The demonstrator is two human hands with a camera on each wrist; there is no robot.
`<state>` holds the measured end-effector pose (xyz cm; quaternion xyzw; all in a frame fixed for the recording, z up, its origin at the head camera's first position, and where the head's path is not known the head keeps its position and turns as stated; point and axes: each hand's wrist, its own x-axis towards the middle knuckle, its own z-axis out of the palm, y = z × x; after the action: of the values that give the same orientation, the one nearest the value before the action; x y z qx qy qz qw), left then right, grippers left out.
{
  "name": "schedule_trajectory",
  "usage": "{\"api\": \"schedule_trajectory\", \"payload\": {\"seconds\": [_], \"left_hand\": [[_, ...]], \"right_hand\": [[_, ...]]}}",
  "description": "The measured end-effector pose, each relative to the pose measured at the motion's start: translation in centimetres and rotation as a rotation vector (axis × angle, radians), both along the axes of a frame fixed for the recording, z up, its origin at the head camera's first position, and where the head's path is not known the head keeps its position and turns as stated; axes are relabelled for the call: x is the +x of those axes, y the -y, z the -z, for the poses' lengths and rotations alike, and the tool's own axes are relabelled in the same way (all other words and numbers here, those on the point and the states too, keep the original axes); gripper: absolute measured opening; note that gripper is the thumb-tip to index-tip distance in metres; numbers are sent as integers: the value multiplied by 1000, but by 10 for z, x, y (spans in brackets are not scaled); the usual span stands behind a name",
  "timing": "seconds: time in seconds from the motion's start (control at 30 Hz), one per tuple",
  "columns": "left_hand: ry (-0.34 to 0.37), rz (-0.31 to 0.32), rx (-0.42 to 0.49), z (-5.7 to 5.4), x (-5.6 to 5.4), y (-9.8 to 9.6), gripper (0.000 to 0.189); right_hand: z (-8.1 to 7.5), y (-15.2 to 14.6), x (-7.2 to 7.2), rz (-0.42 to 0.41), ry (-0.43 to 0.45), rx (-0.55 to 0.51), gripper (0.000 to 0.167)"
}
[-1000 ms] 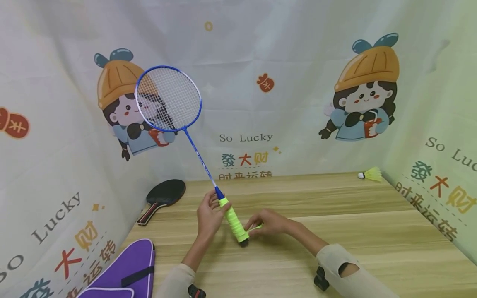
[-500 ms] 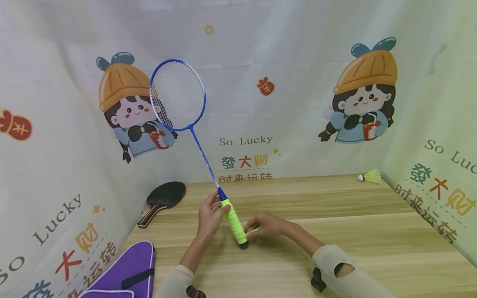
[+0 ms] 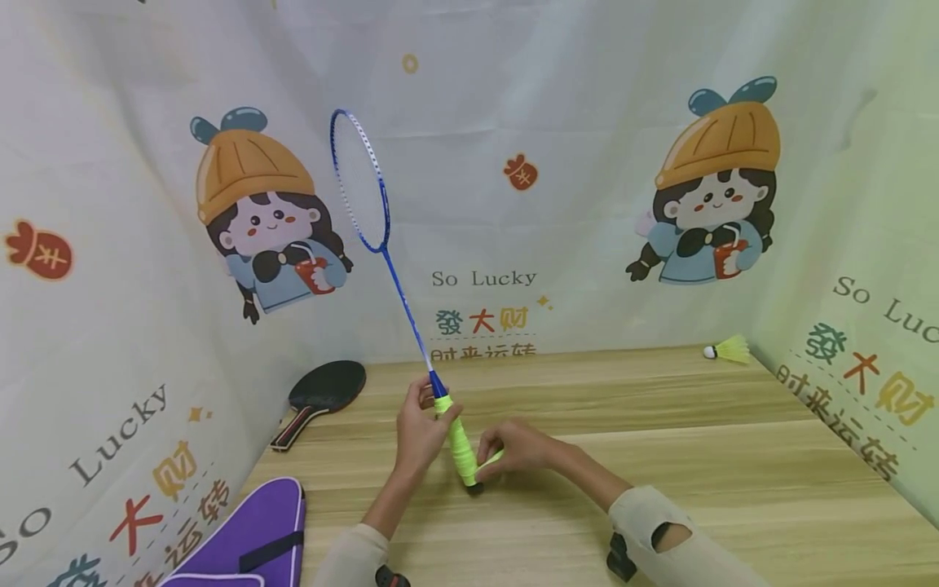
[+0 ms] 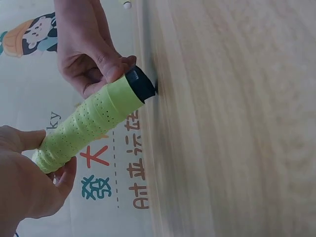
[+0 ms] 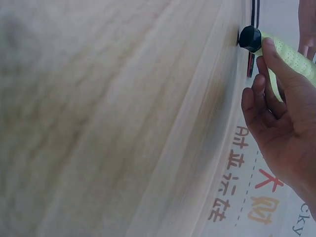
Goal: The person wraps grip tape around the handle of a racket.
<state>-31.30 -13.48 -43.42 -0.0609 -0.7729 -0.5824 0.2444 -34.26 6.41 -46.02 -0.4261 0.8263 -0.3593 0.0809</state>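
A blue and white badminton racket [image 3: 411,318] slants upward over the table, its head up and to the left, seen nearly edge-on. My left hand [image 3: 421,432] grips the upper end of its handle, where yellow-green perforated grip tape [image 4: 81,126] is wound around it. The black butt cap [image 4: 139,84] shows bare at the bottom, low above the wood. At that lower end my right hand [image 3: 517,446] pinches the loose end of the grip tape [image 5: 274,85] between thumb and fingers, close against the handle.
On the wooden table [image 3: 660,489], a black table tennis paddle [image 3: 328,386] lies back left and a purple racket case [image 3: 257,522] front left. A yellow shuttlecock [image 3: 729,349] lies at the far right corner. Printed cloth [image 3: 587,163] encloses the back and sides.
The racket has turned about its shaft, so its face has gone from broad to nearly edge-on, and its head has shifted right. The right hand keeps its pinch on the tape, slightly further left.
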Motion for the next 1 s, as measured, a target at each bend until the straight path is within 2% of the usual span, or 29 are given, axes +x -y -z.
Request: {"api": "schedule_trajectory", "payload": {"seconds": [0.1, 0.2, 0.53, 0.77, 0.87, 1.0], "left_hand": [[-38, -27, -23, 0, 0, 1, 52], [-48, -32, -25, -1, 1, 4, 50], [-25, 27, -3, -3, 0, 12, 42], [19, 85, 16, -4, 1, 15, 47], [33, 103, 30, -4, 1, 16, 48], [37, 122, 28, -4, 1, 15, 50]], "right_hand": [[-1, 0, 0, -25, 5, -3, 12], [-2, -2, 0, -50, 26, -3, 7], [1, -4, -6, -30, 68, 13, 11], [4, -6, -9, -3, 79, -7, 13], [3, -7, -9, 23, 89, -2, 19], [1, -8, -9, 21, 61, 22, 27]]}}
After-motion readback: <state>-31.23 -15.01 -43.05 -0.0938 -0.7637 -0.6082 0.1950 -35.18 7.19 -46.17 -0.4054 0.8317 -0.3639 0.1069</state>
